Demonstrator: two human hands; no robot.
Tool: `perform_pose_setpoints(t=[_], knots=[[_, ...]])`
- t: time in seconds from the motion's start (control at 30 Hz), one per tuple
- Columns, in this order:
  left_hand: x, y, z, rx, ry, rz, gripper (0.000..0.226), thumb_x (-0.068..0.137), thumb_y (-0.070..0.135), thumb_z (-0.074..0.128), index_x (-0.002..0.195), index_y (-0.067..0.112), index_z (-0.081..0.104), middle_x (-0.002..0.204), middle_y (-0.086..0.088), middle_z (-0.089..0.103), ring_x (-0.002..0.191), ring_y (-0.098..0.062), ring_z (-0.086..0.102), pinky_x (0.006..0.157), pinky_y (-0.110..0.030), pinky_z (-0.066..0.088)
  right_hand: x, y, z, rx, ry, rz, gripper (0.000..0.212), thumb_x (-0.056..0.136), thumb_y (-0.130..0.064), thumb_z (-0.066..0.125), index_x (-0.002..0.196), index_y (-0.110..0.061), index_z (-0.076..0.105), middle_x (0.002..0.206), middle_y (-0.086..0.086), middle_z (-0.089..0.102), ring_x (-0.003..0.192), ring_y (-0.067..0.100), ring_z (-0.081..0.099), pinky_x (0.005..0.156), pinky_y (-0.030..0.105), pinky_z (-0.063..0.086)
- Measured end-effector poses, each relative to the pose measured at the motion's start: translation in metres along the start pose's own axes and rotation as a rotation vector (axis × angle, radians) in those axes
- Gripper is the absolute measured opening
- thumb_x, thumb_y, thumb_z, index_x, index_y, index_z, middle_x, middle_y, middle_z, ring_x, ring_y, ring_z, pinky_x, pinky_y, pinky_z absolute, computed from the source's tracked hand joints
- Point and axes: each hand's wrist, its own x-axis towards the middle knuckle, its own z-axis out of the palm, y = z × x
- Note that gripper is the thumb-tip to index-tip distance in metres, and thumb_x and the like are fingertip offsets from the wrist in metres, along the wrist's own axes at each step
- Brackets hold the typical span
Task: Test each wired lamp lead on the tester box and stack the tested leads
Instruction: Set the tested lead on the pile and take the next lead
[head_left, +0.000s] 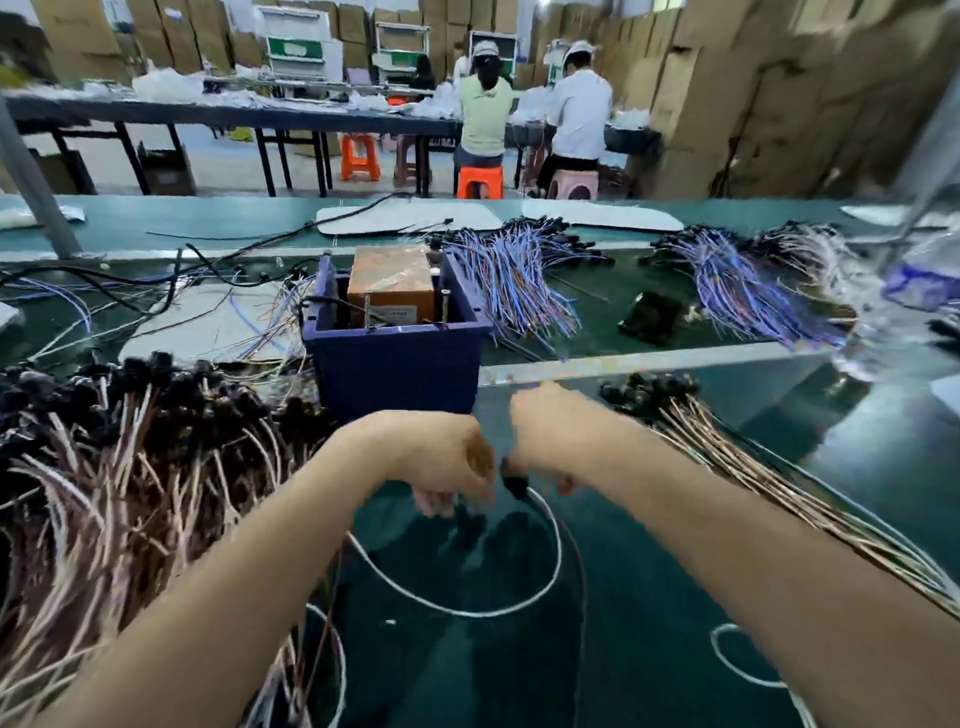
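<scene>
I note the lead (551, 551) between my two hands, just in front of the blue tester box (397, 364), its white wire looping over the green tabletop (623, 665). Right hand (545, 436) grip: pinches the lead's black end. Left hand (447, 462) grip: fingers curled downward and blurred; I cannot tell if they hold anything. A brown-wired pile (130, 457) lies left, a smaller stack (737, 452) right.
</scene>
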Motion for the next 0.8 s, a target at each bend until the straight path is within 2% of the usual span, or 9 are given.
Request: perform_pose_setpoints(t=[0.07, 0.13, 0.23, 0.37, 0.47, 0.53, 0.6, 0.7, 0.8], knots=[[-0.001, 0.015, 0.012, 0.191, -0.04, -0.021, 0.022, 0.088, 0.027, 0.058, 0.097, 0.01, 0.069, 0.088, -0.009, 0.074, 0.067, -0.019, 0.068, 0.061, -0.023, 0.054, -0.005, 0.009, 0.034, -0.124, -0.078, 0.033, 0.013, 0.088, -0.012, 0.058, 0.099, -0.009, 0.063, 0.11, 0.017, 0.063, 0.101, 0.033, 0.064, 0.07, 0.033, 0.047], [-0.003, 0.026, 0.024, 0.409, -0.008, -0.014, 0.024, 0.085, 0.031, 0.059, 0.096, 0.013, 0.07, 0.085, -0.009, 0.074, 0.064, -0.019, 0.065, 0.054, -0.017, 0.047, -0.009, 0.02, 0.054, -0.122, -0.078, 0.033, 0.023, 0.086, -0.009, 0.059, 0.109, -0.007, 0.063, 0.113, 0.017, 0.062, 0.103, 0.034, 0.063, 0.072, 0.032, 0.047], [-0.004, 0.038, 0.049, 0.445, 0.035, 0.1, 0.019, 0.085, 0.026, 0.058, 0.098, 0.014, 0.068, 0.083, -0.007, 0.073, 0.066, -0.018, 0.062, 0.041, -0.01, 0.036, -0.016, 0.037, 0.049, -0.024, -0.073, 0.029, 0.014, 0.086, -0.01, 0.059, 0.099, -0.006, 0.06, 0.108, 0.018, 0.063, 0.099, 0.033, 0.064, 0.072, 0.031, 0.047], [-0.005, 0.057, 0.083, 0.149, 0.16, 0.302, 0.022, 0.09, 0.011, 0.049, 0.108, 0.012, 0.061, 0.091, -0.009, 0.071, 0.068, -0.02, 0.063, 0.06, -0.023, 0.051, -0.007, 0.078, 0.011, 0.149, 0.086, 0.104, 0.014, 0.083, -0.001, 0.057, 0.089, 0.003, 0.069, 0.086, 0.021, 0.072, 0.07, 0.025, 0.067, 0.068, 0.033, 0.056], [0.002, 0.081, 0.099, 0.02, 0.117, 0.324, 0.023, 0.092, 0.0, 0.042, 0.109, 0.006, 0.055, 0.097, -0.015, 0.07, 0.074, -0.025, 0.07, 0.065, -0.034, 0.059, 0.014, 0.111, -0.007, 0.179, 0.225, 0.211, 0.017, 0.084, 0.002, 0.058, 0.096, 0.003, 0.069, 0.092, 0.023, 0.07, 0.082, 0.03, 0.069, 0.08, 0.039, 0.057], [0.0, 0.102, 0.106, 0.009, 0.087, 0.383, 0.02, 0.092, 0.002, 0.044, 0.108, 0.004, 0.056, 0.1, -0.016, 0.068, 0.08, -0.03, 0.066, 0.075, -0.039, 0.057, 0.022, 0.126, -0.005, 0.119, 0.268, 0.283, 0.024, 0.085, 0.001, 0.055, 0.106, 0.001, 0.066, 0.104, 0.022, 0.068, 0.097, 0.033, 0.066, 0.088, 0.038, 0.053], [-0.01, 0.12, 0.107, 0.035, 0.035, 0.499, 0.026, 0.092, 0.006, 0.043, 0.114, 0.009, 0.058, 0.104, -0.014, 0.066, 0.088, -0.032, 0.059, 0.084, -0.035, 0.052, 0.026, 0.135, 0.005, 0.104, 0.293, 0.323, 0.026, 0.084, 0.002, 0.053, 0.107, 0.0, 0.066, 0.107, 0.021, 0.068, 0.101, 0.033, 0.065, 0.09, 0.035, 0.052], [-0.031, 0.115, 0.099, 0.104, -0.088, 0.511, 0.045, 0.096, 0.013, 0.042, 0.136, 0.033, 0.048, 0.128, -0.003, 0.061, 0.112, -0.023, 0.056, 0.097, -0.026, 0.044, 0.025, 0.138, 0.019, 0.168, 0.304, 0.312, 0.022, 0.081, 0.004, 0.05, 0.097, 0.001, 0.065, 0.101, 0.022, 0.068, 0.096, 0.035, 0.065, 0.086, 0.037, 0.052], [-0.049, 0.06, 0.071, 0.31, 0.081, 0.352, 0.046, 0.096, 0.021, 0.044, 0.139, 0.038, 0.041, 0.133, -0.001, 0.057, 0.123, -0.021, 0.049, 0.103, -0.034, 0.041, 0.022, 0.142, 0.022, 0.193, 0.354, 0.257, 0.012, 0.082, -0.004, 0.055, 0.093, -0.005, 0.062, 0.104, 0.019, 0.065, 0.098, 0.033, 0.06, 0.083, 0.036, 0.047]])
